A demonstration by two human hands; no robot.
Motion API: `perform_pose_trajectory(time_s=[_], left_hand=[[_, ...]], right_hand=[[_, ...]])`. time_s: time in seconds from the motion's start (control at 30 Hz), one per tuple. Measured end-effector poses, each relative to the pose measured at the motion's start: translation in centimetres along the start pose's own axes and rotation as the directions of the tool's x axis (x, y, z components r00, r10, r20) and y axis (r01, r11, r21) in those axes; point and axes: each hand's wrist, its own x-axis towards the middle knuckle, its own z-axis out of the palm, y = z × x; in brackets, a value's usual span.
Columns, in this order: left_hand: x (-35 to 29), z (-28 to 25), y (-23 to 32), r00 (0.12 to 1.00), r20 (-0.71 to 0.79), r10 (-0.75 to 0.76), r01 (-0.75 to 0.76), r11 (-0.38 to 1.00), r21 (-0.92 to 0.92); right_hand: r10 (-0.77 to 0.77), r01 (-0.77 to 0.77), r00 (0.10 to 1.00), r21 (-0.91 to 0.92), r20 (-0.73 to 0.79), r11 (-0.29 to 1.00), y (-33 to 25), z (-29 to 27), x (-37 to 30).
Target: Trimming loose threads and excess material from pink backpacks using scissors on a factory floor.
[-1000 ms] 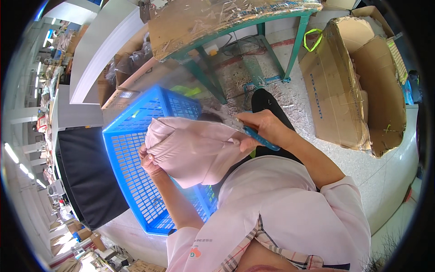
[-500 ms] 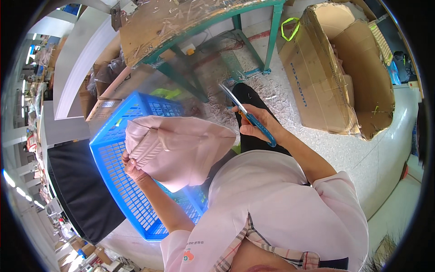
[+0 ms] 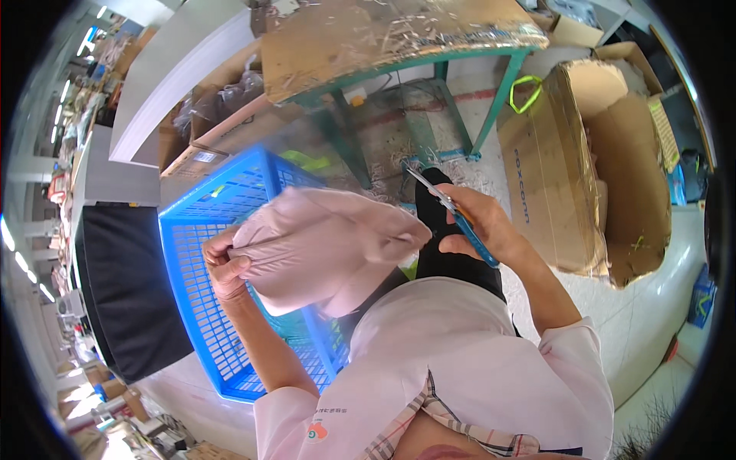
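Note:
My left hand [image 3: 225, 264] pinches the left edge of a pale pink piece of soft material [image 3: 322, 241], thumb on top, with folds fanning out from the grip. The piece hangs over a blue plastic crate [image 3: 201, 295], and its right end reaches close to my lap. My right hand [image 3: 487, 222] is closed around a pair of scissors [image 3: 477, 241] with blue and orange handles. Their metal blades point up and left, away from the pink piece. Whether the blades are parted is hard to see. Teal-coloured stuff lies inside the crate, partly hidden by the pink piece.
Ahead stands a worn table [image 3: 383, 46] on green metal legs, scraps on its top. A large open cardboard box [image 3: 552, 169] is at the right, with a yellow-green loop [image 3: 525, 93] at its corner. A black covered block [image 3: 126, 291] stands left of the crate.
The pink piece has been turned and swung, its gathered side now less in view and its right end further right. The scissors stay in my right hand, apart from it. The head view has shifted.

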Motion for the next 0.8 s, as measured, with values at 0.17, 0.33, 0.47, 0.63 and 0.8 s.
perform_pose_trajectory(time_s=[0.17, 0.33, 0.47, 0.63, 0.8], left_hand=[[0.2, 1.9, 0.7, 0.985, 0.159, 0.063, -0.085, 0.988, 0.131], [0.5, 3.9, -0.1, 0.96, 0.273, 0.065, -0.109, 0.983, 0.149], [0.8, 4.6, -0.1, 0.956, 0.287, 0.067, -0.116, 0.981, 0.156], [0.7, 4.1, -0.2, 0.954, 0.296, 0.034, -0.084, 0.984, 0.159], [0.7, 3.5, -0.8, 0.947, 0.314, 0.061, -0.111, 0.983, 0.145]], right_hand=[[-0.11, 0.145, 0.984, -0.276, 0.139, 0.95, -4.9, -2.2, 2.6], [-0.122, 0.226, 0.964, -0.485, 0.235, 0.845, -5.5, -2.4, 3.7], [-0.007, 0.193, 0.944, -0.538, 0.329, 0.821, -6.3, -2.3, 4.5], [-0.003, 0.131, 0.949, -0.385, 0.315, 0.913, -4.7, -2.5, 4.3], [0.012, 0.135, 0.947, -0.429, 0.322, 0.893, -5.5, -2.0, 4.1]])
